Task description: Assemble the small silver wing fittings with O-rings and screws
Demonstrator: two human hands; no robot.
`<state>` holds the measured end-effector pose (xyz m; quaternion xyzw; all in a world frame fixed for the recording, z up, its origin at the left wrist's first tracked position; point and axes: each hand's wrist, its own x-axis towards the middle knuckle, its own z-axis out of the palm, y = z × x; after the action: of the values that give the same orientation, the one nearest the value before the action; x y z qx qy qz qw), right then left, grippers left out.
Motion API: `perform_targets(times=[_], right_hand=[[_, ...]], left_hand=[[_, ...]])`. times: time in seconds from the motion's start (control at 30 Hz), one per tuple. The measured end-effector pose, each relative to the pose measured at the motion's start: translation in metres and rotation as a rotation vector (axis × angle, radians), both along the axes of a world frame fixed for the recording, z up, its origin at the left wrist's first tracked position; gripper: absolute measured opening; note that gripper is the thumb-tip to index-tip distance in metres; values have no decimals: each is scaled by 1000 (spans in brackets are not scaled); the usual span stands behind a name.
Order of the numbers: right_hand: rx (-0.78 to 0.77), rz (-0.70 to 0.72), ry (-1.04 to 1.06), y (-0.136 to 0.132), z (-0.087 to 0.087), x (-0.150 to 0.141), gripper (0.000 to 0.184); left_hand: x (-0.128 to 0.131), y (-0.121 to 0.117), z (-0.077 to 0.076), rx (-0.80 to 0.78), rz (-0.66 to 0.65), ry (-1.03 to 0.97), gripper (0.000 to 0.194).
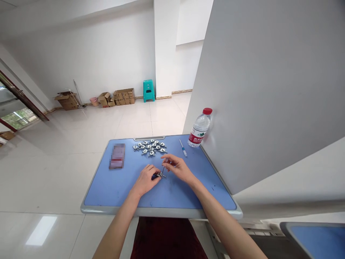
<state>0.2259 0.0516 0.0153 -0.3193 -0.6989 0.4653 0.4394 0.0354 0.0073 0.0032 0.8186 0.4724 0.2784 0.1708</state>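
Note:
My left hand (147, 177) rests on the blue desktop, its fingers closed around a small dark part with metal pieces (161, 175) sticking out to the right. Its exact kind is too small to make out. Above it, my right hand (176, 166) pinches a small screwdriver (163, 169), whose thin shaft points down at the metal pieces; most of the handle is hidden by the fingers. Beyond both hands lies a loose cluster of small silver metal parts (151, 146). A second screwdriver (183, 149) with a clear and blue handle lies to the right of the cluster.
On the desk (107, 192), a pixelated flat object (117, 156) lies at the left. A water bottle (199, 128) with a red cap stands at the back right corner, beside a grey partition (258, 90). Cardboard boxes (124, 97) and teal stools (148, 90) stand along the far wall.

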Motion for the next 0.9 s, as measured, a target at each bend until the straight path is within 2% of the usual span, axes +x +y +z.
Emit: perform_targets(times=[0.23,0.73,0.9], right_hand=[[-3,49,-5,1,-1,3,33],[-36,29,75,3,-5,1,27],[-28,16,66,3,-4,1,24]], left_hand=[[-1,3,-2,-53,27,-51,8],[-2,3,-4,-12,-10,-38,17],[-4,4,-5,-46,-22,-55,17]])
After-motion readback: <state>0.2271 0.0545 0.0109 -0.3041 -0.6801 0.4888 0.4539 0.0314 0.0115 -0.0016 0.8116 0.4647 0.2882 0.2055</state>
